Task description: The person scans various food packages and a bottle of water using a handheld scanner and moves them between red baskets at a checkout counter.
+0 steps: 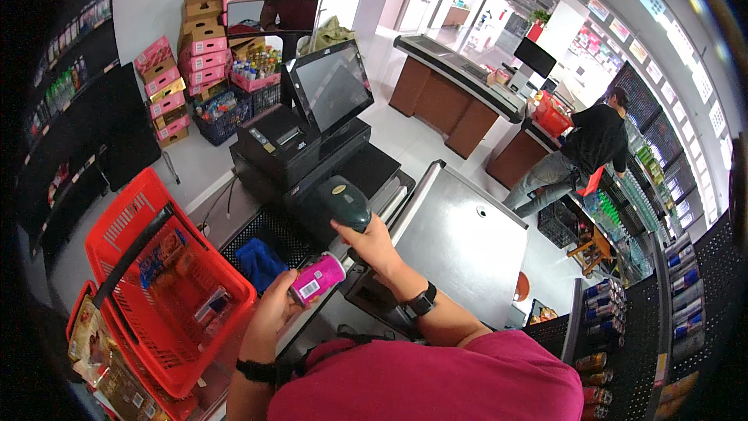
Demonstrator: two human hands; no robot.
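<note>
My left hand [279, 303] is closed around a magenta cylindrical container [327, 272], tilted so that its printed barcode faces up towards me. In my right hand [374, 248] is a dark handheld barcode scanner [343, 203], its rounded top just above the container's far end. The container and the scanner look close together; whether they touch I cannot tell. A red plastic shopping basket [234, 286] with a black handle stands to the left of my left hand, with several packaged goods [160, 257] inside. Beyond the scanner stands a point-of-sale terminal [330, 85] with a receipt printer [277, 137].
A metal checkout counter [467, 234] extends to my right. Under the upper basket is another red basket with packaged food [125, 386]. A blue cloth [260, 260] lies on a black mesh surface. Pink cartons [207, 61] are stacked by the wall. A person [590, 140] stands at another checkout.
</note>
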